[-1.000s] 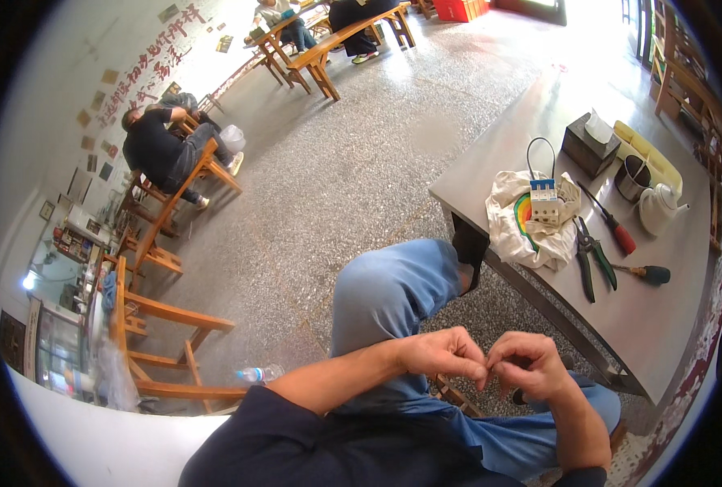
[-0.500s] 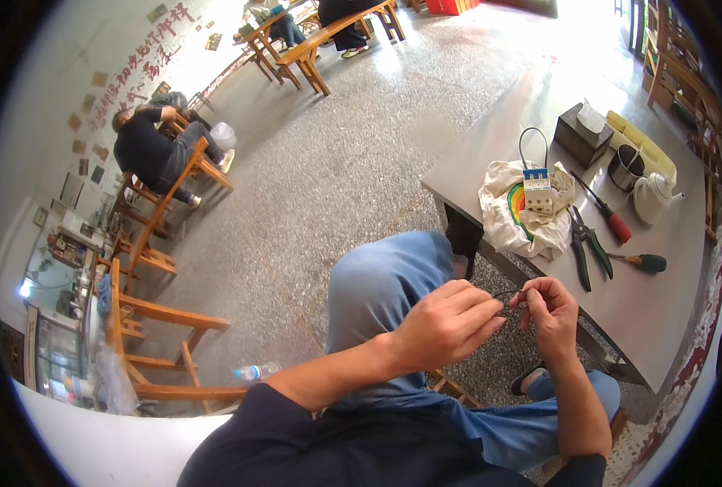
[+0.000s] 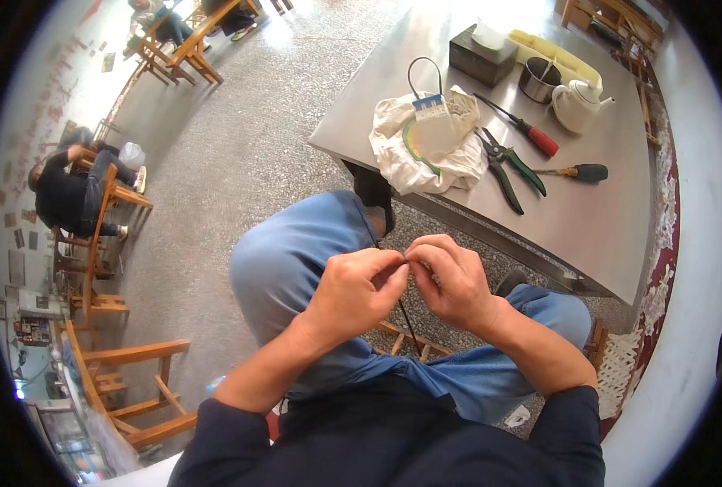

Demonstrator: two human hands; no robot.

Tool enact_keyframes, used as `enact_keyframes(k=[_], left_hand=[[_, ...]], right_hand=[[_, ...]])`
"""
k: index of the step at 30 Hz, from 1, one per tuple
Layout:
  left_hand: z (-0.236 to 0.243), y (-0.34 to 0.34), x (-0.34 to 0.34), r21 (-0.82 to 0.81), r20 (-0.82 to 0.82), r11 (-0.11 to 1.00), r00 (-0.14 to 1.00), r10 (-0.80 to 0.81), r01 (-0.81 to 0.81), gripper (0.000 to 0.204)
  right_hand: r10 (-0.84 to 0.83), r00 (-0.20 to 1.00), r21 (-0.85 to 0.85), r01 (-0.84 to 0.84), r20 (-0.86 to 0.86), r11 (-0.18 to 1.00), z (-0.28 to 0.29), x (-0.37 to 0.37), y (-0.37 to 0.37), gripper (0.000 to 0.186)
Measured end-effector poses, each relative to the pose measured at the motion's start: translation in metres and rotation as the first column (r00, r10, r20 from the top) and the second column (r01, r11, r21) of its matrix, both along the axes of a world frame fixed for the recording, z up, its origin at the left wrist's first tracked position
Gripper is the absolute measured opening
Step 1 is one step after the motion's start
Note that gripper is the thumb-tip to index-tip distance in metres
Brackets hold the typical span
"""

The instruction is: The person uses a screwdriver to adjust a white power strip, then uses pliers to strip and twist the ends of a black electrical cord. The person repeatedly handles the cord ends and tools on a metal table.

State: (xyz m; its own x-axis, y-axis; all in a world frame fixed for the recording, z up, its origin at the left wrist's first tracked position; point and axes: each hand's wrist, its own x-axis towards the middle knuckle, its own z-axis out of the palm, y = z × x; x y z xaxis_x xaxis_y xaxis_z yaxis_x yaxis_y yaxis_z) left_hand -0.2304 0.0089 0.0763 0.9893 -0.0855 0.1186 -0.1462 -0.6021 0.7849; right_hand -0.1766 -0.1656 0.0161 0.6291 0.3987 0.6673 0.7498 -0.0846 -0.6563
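Observation:
Over my lap, my left hand and my right hand meet at the fingertips, both closed in a pinch. A thin black wire is between them, one length hanging down from the fingers; the pinched part is hidden. On the metal table beyond lies a white cloth bag with a coloured arc on it. A white and blue circuit breaker rests on the bag, a black wire loop rising from it. Beside the bag are green-and-black handled pliers and a red-handled screwdriver.
The metal table also bears a dark-handled screwdriver, a tissue box, a metal cup, a white teapot and a yellow tray. Wooden chairs and a seated person are at the left.
The view has swung right, so the table sits further left in it. My hands have come together from slightly apart, fingertips meeting on the wire, whose end now hangs downward.

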Motion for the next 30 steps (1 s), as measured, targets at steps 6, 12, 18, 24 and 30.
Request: enact_keyframes(k=[6,12,18,24,30], left_hand=[[-0.004,0.002,-0.004,-0.014,0.004,1.000,1.000,0.018,-0.018,0.016],[-0.010,0.004,-0.008,0.020,0.019,1.000,1.000,0.002,-0.002,0.017],[-0.008,0.005,-0.008,0.072,0.061,0.997,0.998,-0.035,0.030,0.015],[-0.007,0.005,-0.010,0.037,0.079,0.998,0.996,-0.044,0.041,0.013],[-0.005,0.005,-0.011,-0.006,0.035,0.999,0.999,-0.037,0.037,0.009]], right_hand=[[0.007,0.991,-0.041,-0.001,0.134,0.999,-0.002,-0.001,0.003,0.026],[0.038,0.994,-0.070,-0.031,0.103,0.997,0.000,-0.003,0.005,0.025],[0.090,0.989,-0.008,-0.092,-0.115,0.996,-0.001,-0.005,0.006,0.020],[0.130,0.946,0.030,-0.127,-0.297,0.991,0.004,-0.006,0.006,0.017],[0.153,0.908,0.045,-0.147,-0.390,0.988,0.005,-0.006,0.005,0.013]])
